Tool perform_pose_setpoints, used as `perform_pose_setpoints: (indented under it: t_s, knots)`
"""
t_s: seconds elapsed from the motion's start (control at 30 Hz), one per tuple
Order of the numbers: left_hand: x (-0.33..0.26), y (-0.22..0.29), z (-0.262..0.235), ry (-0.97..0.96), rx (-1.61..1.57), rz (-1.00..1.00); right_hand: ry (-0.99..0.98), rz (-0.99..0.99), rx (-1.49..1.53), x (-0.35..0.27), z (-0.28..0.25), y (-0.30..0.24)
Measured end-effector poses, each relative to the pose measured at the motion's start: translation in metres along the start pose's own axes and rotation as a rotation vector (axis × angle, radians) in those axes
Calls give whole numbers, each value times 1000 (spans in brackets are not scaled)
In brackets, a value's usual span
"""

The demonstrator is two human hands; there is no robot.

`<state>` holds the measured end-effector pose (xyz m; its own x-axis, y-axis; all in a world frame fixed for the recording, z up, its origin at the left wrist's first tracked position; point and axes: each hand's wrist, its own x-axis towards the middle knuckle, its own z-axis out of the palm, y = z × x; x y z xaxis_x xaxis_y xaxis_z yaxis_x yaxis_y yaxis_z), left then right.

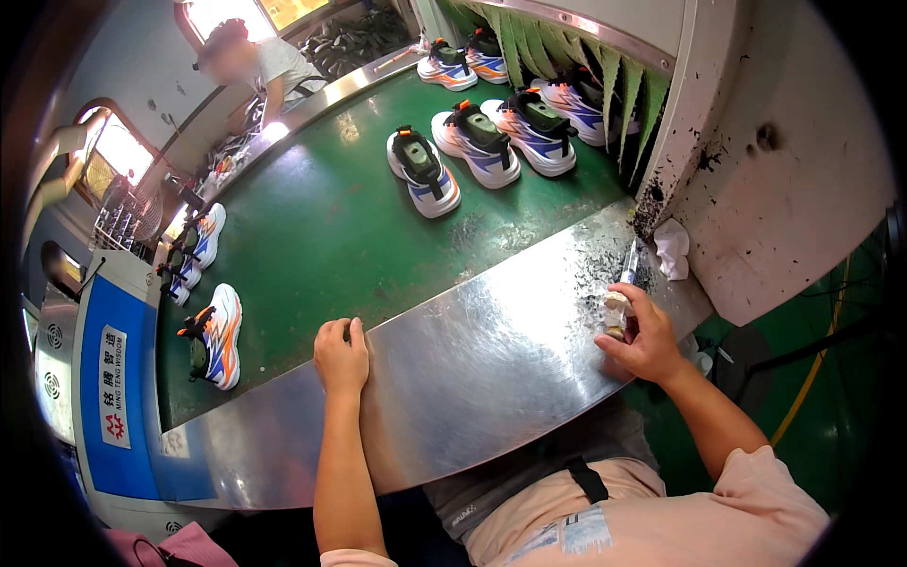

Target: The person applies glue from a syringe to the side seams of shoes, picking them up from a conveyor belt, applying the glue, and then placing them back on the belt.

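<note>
My left hand (342, 357) rests where the green belt (302, 255) meets the steel ledge (472, 387). Its fingers are curled in, and a small dark spot shows by the thumb; whatever they hold is hidden. Over the ledge's right part, my right hand (647, 335) closes thumb and fingers around a small pale round item (617, 312), whose kind I cannot make out. Just beyond it lies a slim white-and-blue tube (630, 262). White sneakers with blue and orange trim stand on the belt, the nearest to my left hand being a single sneaker (223, 335) at the left.
Several sneakers (422, 175) stand at the far right, some under a curtain of green strips (557, 52). More sneakers (206, 236) line the left end beside a blue machine panel (118, 378). Crumpled white paper (672, 249) lies against the housing. Across the belt, a person (283, 76) leans in.
</note>
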<state>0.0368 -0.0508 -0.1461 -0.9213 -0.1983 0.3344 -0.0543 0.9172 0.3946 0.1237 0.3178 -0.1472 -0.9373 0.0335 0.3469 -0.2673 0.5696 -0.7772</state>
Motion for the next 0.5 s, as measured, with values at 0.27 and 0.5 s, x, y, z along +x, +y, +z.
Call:
perform_pose_setpoints:
  t_s: [0.27, 0.5]
  knots:
    - [0, -11, -2, 5, 22, 10, -14, 3, 23, 1, 9, 0]
    - [1, -13, 9, 12, 5, 15, 3, -4, 14, 0, 11, 2]
